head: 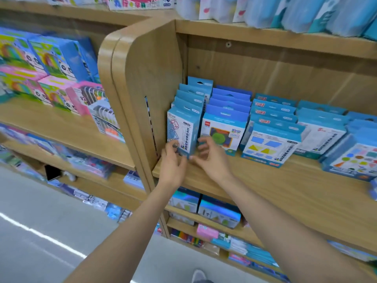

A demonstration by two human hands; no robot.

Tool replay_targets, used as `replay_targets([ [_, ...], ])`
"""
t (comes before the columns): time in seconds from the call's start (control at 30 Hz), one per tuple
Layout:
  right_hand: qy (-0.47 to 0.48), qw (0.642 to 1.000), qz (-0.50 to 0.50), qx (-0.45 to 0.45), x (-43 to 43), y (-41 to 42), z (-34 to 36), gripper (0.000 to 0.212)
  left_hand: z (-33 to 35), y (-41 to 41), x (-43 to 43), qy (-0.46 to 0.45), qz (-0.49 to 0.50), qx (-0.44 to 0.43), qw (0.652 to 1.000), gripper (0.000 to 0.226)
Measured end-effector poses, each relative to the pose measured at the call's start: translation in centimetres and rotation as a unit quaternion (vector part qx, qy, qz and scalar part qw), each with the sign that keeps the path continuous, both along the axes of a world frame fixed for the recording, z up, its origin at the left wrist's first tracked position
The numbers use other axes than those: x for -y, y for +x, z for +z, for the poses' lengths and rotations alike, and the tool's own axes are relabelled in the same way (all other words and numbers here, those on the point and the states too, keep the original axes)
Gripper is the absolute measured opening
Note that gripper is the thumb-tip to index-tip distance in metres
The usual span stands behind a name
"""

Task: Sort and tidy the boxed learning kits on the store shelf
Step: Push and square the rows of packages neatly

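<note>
Head view: just left of the frame's centre, the left hand point(173, 162) curls its fingers round the lower left corner of the front box point(184, 129), which stands upright at the head of the row of boxes nearest the side panel point(146, 88). The right hand point(212, 158) is spread, fingers apart and lightly bent, at the box's lower right edge. Motion blur hides whether it really touches. The box sits on the shelf point(265, 180), set back from its front lip.

The risks, as I judge them:
- With only a corner gripped, the box could twist or tip forward off the shelf.
- The row behind leans on it, so pulling it away could topple those boxes forward.
- The right fingers are just beside the next box point(224, 129) and could knock it askew.
</note>
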State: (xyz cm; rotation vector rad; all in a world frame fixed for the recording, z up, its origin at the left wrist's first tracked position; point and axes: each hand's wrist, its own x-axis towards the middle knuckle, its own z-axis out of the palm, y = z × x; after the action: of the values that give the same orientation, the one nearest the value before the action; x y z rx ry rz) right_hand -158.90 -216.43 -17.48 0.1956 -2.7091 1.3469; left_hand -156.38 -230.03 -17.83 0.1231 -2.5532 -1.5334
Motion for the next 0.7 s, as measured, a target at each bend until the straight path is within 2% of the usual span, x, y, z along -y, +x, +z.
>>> replay_targets([
  [0.1, 0.024, 0.999, -0.021, -0.036, 0.9, -1.4, -0.6, 0.049, -0.4, -0.7, 0.3, -0.01, 0.024, -0.024, 0.999, 0.041],
  [0.2, 0.067, 0.994, -0.036, -0.073, 1.1, -2.4, -1.0, 0.043, -0.9, -1.1, 0.4, -0.013, 0.017, -0.04, 0.999, 0.045],
  [0.37, 0.094, 0.988, -0.079, -0.09, 1.6, -3.2, -1.0, 0.031, -0.7, -1.8, 0.4, -0.048, 0.003, -0.043, 0.998, 0.053],
  [0.47, 0.111, 0.986, -0.093, -0.077, 1.9, -3.1, -1.1, 0.035, -0.4, -1.9, 0.6, -0.062, -0.004, -0.042, 0.997, 0.055],
  [0.57, 0.138, 0.983, -0.103, -0.058, 2.4, -2.8, -1.3, 0.038, -0.1, -1.7, 0.9, -0.051, -0.027, -0.029, 0.998, 0.056],
  [0.7, 0.166, 0.976, -0.125, -0.059, 2.9, -2.9, -1.4, 0.024, 0.2, -2.3, 1.3, 0.002, -0.045, 0.022, 0.999, 0.058],
])
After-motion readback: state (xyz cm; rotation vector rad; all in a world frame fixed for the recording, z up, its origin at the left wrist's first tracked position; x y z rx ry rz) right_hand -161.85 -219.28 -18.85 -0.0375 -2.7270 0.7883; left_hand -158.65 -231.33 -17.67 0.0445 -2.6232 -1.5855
